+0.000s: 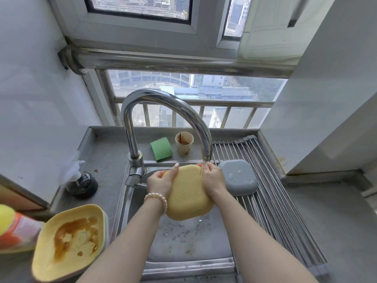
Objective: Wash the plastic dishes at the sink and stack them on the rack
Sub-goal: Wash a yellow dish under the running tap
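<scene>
While water runs from the faucet (163, 111) at frame centre, a yellow plastic dish (188, 195) is held bottom-up over the sink (183, 242). Left hand (160, 181): fingers curled round the dish's left edge; pearl bracelet (156, 200) on the wrist. Right hand (213, 178): fingers gripping the right edge, under the stream. Grey plastic dish (238, 177): upside down on the roll-up rack (275, 190), right of centre. Soiled yellow dish (71, 244): lower left, on the counter (106, 160), atop other dishes. Green sponge (161, 148) and stained paper cup (184, 142): behind the sink. Soap dispenser (81, 180): left of the faucet.
</scene>
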A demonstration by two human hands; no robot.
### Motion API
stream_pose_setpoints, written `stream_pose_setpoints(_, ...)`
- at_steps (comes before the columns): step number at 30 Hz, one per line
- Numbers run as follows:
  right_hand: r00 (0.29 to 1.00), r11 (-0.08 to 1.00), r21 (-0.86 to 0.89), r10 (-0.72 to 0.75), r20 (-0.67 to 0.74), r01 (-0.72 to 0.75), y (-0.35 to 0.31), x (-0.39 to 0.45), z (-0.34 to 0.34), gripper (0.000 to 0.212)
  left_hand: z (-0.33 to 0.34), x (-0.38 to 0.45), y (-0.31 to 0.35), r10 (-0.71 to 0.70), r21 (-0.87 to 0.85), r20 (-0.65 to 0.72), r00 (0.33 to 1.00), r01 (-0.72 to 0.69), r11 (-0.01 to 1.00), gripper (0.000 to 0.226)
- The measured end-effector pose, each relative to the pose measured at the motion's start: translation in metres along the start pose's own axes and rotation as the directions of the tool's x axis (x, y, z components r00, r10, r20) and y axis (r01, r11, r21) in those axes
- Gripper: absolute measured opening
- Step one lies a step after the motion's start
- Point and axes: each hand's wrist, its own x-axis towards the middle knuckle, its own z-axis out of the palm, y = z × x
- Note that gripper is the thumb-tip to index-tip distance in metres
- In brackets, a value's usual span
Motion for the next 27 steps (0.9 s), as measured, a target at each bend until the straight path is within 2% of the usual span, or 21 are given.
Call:
stream_pose_setpoints(1,0.999,0.989,-0.149,-0.004,-0.036,-0.002,-0.003,-0.003,0.002,0.035,0.001,-0.002,0.001,-0.035,-0.043,-0.036,0.999,0.034,0.999,0.047)
stream_pose_setpoints(3,0.994,0.887,-0.461,-0.040,-0.101,-0.011,-0.008,-0.015,0.010,0.038,0.002,-0.001,-0.001,-0.125,-0.118,-0.131,0.984,0.110,0.987,0.054)
stream_pose_setpoints(4,0.991,0.838,-0.546,-0.075,-0.114,0.001,-0.007,-0.023,0.018,0.046,0.003,0.000,-0.002,-0.184,-0.164,-0.173,0.968,0.156,0.974,0.060)
stream_pose_setpoints(5,0.987,0.829,-0.558,-0.108,-0.119,0.023,-0.005,-0.034,0.027,0.056,0.005,-0.002,0.000,-0.237,-0.206,-0.200,0.951,0.196,0.959,0.066)
stream_pose_setpoints(7,0.969,0.920,-0.388,-0.140,-0.203,0.052,-0.001,-0.052,0.039,0.067,0.010,-0.002,0.000,-0.340,-0.305,-0.184,0.922,0.276,0.912,0.072)
stream_pose_setpoints(9,0.954,0.998,-0.066,-0.016,-0.299,-0.004,0.000,-0.055,0.039,0.064,0.014,-0.006,0.000,-0.409,-0.380,-0.120,0.904,0.339,0.860,0.064)
stream_pose_setpoints(11,0.949,0.970,0.220,0.165,-0.270,-0.106,-0.002,-0.046,0.036,0.055,0.016,-0.011,0.000,-0.430,-0.438,-0.064,0.901,0.362,0.823,0.054)
stream_pose_setpoints(12,0.949,0.944,0.303,0.207,-0.236,-0.130,-0.002,-0.040,0.034,0.048,0.016,-0.010,-0.001,-0.436,-0.464,-0.032,0.899,0.374,0.803,0.052)
stream_pose_setpoints(15,0.964,0.909,0.410,0.174,-0.203,-0.077,-0.002,-0.023,0.027,0.030,0.013,-0.008,0.002,-0.435,-0.494,0.113,0.893,0.430,0.755,0.039)
stream_pose_setpoints(17,0.966,0.894,0.444,0.166,-0.196,-0.063,-0.002,-0.015,0.021,0.035,0.009,-0.013,0.005,-0.456,-0.468,0.142,0.878,0.466,0.751,0.022)
stream_pose_setpoints(18,0.962,0.890,0.449,0.186,-0.198,-0.080,-0.002,-0.011,0.016,0.041,0.007,-0.015,0.007,-0.457,-0.439,0.158,0.875,0.477,0.761,0.021)
stream_pose_setpoints(20,0.945,0.888,0.429,0.269,-0.184,-0.169,0.000,-0.002,0.006,0.050,0.004,-0.018,0.011,-0.399,-0.343,0.158,0.903,0.429,0.836,0.026)
stream_pose_setpoints(23,0.958,0.915,0.338,0.268,-0.103,-0.220,0.006,0.005,-0.005,0.055,0.005,-0.008,0.006,-0.165,0.004,0.029,0.986,0.165,0.986,0.053)
stream_pose_setpoints(25,0.961,0.937,0.228,0.275,-0.015,-0.265,0.007,0.004,-0.009,0.051,0.004,-0.015,0.013,-0.003,0.160,0.020,1.000,0.000,0.987,0.050)
stream_pose_setpoints(27,0.952,0.928,0.211,0.292,0.096,-0.306,0.011,0.005,-0.007,0.050,0.007,-0.017,0.018,0.110,0.312,0.115,0.987,-0.141,0.939,0.055)
